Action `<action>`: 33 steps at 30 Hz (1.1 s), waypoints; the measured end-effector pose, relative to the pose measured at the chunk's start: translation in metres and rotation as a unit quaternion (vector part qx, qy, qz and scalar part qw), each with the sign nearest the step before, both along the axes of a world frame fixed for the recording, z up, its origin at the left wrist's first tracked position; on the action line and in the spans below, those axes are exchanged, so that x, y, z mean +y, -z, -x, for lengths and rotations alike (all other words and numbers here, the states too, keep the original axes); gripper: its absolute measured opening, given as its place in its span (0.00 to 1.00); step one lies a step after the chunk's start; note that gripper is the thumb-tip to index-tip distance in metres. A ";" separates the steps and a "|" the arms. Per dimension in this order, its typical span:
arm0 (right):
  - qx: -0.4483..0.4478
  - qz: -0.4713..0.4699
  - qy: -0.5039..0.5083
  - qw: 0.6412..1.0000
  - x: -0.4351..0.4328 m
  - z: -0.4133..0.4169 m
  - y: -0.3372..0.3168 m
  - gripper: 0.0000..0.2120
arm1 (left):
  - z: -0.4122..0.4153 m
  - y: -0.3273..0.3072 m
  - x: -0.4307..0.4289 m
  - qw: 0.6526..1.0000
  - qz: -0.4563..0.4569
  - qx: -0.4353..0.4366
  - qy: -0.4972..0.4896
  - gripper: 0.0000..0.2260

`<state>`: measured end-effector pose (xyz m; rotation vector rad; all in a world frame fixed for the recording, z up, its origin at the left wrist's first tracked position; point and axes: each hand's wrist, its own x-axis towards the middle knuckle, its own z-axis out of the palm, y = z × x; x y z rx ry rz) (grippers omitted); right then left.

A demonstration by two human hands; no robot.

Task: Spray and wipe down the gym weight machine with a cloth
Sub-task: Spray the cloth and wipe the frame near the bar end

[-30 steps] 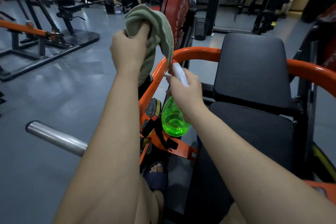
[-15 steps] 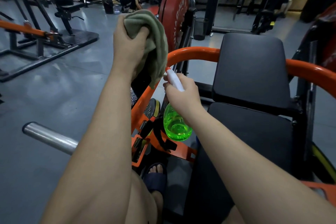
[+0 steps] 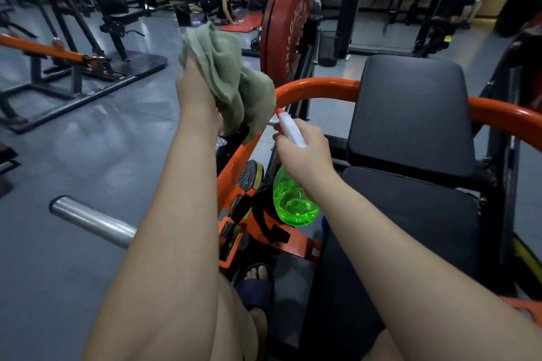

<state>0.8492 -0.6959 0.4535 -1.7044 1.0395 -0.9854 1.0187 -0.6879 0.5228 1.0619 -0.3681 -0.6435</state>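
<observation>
Left hand [image 3: 197, 95], fingers bunched round cloth [image 3: 230, 73], had lowered it against bar [image 3: 316, 86] — wiping probably starting. Right hand [image 3: 305, 157] stayed wrapped round bottle [image 3: 293, 199] — nozzle toward bar.

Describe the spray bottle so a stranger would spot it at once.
Start at the big black padded seat. Just left of it, below the curved orange bar, the right hand grips the spray bottle. It is the only clear neon-green thing here, with a white head and a red nozzle tip.
</observation>
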 end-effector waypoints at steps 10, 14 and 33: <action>-0.007 -0.002 -0.001 1.000 0.004 -0.001 -0.001 0.09 | 0.004 -0.004 0.001 0.991 0.039 0.081 0.096 0.19; -0.015 -0.008 -0.001 1.000 0.003 -0.004 0.003 0.09 | 0.007 -0.012 0.002 0.989 0.010 -0.115 0.087 0.16; 0.003 -0.010 0.021 1.000 0.000 0.009 0.002 0.12 | 0.014 0.004 0.007 0.963 0.009 -0.268 0.032 0.16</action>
